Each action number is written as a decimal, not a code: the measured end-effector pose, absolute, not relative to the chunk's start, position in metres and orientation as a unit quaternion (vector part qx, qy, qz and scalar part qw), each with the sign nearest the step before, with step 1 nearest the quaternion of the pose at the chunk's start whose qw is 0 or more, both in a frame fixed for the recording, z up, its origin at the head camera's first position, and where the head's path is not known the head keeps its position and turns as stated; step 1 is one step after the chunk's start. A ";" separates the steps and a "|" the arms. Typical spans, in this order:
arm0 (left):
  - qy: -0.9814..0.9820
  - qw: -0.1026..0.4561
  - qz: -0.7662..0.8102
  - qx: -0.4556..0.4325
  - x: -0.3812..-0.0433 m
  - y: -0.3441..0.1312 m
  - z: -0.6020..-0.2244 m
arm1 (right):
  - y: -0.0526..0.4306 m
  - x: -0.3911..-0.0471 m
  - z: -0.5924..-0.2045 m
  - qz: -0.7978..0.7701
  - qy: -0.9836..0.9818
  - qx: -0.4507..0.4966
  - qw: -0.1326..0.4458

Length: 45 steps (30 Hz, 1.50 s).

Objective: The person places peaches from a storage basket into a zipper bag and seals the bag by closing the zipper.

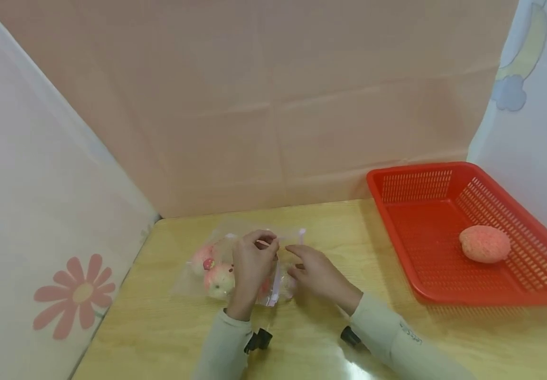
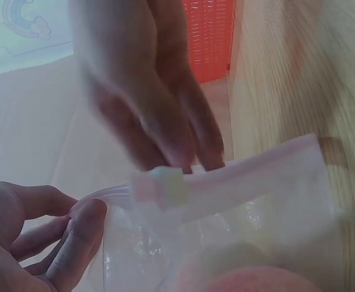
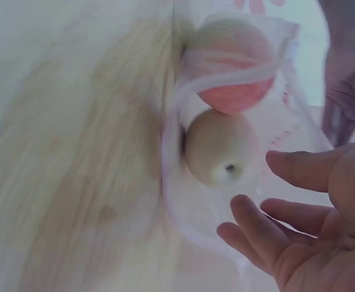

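Note:
A clear zip bag (image 1: 185, 279) with a pink-edged mouth and a slider (image 2: 159, 187) lies on the table, holding several pink and pale peach-like fruits (image 1: 218, 281). My left hand (image 1: 252, 266) pinches the rim of its mouth between thumb and fingers, as the left wrist view shows. My right hand (image 1: 318, 274) is at the bag's mouth, fingers spread and slightly bent, holding nothing. In the right wrist view the mouth gapes; a pale fruit (image 3: 220, 149) with a dark dimple lies just inside, close to my right fingertips, touching a redder fruit (image 3: 235, 61).
A red plastic basket (image 1: 403, 264) stands on the right of the wooden table (image 1: 159, 338). One pink oval fruit (image 1: 484, 244) lies in it. Cloth-like walls with printed flowers and a moon close off the back and sides.

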<state>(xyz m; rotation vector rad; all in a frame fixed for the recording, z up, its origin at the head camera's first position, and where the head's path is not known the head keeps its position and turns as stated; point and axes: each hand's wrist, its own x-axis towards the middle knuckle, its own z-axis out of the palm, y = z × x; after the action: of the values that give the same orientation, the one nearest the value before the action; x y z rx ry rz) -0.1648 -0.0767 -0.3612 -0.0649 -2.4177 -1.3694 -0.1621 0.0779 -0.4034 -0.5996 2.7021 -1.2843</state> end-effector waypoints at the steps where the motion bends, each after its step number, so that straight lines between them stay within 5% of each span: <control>1: -0.855 0.180 -0.486 -0.023 -0.164 -0.077 -0.360 | 0.084 -0.159 -0.401 -0.418 0.885 -0.200 0.047; 24: -0.835 0.140 -0.532 -0.022 -0.162 -0.053 -0.353 | 0.212 -0.101 -0.350 -0.324 0.921 -0.219 0.011; 45: -0.833 0.114 -0.542 -0.018 -0.154 -0.048 -0.349 | 0.332 -0.106 -0.326 -0.209 0.975 -0.068 -0.032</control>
<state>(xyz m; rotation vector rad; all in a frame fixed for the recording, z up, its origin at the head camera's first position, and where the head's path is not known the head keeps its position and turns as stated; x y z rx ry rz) -0.1542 -0.0480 -0.3492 -0.0519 -2.4410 -1.5886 -0.1061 0.3322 -0.3263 -0.2191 3.1259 -0.6712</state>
